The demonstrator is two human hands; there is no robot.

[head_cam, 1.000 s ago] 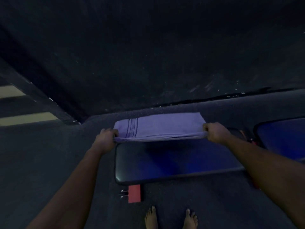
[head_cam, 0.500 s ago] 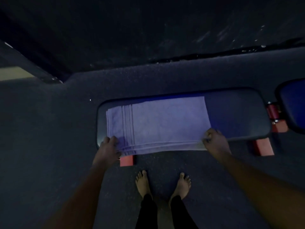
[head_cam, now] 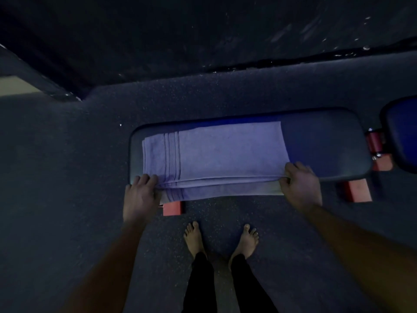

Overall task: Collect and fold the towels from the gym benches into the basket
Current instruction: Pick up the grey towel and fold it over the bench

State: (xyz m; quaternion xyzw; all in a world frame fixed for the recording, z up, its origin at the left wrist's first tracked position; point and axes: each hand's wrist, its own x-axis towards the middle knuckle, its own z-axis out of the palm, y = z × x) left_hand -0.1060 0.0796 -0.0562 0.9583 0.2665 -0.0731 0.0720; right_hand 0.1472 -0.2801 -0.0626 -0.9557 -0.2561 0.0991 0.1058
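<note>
A pale purple towel (head_cam: 216, 154) with dark stripes near its left end lies folded in layers on the dark padded gym bench (head_cam: 322, 143). Its near edge hangs a little over the bench's front side. My left hand (head_cam: 141, 195) grips the towel's near left corner. At the near right corner, my right hand (head_cam: 300, 186) pinches the layered edge. No basket is in view.
The bench stands on red feet (head_cam: 357, 190) on dark speckled carpet. A second dark pad (head_cam: 401, 134) joins it at the right through a red bracket (head_cam: 374, 143). My bare feet (head_cam: 221, 240) stand just in front of the bench. A dark wall runs behind.
The towel, held up above the bench a second ago, now lies flat on it. Both hands came down and toward me with its near corners. The camera tilted downward.
</note>
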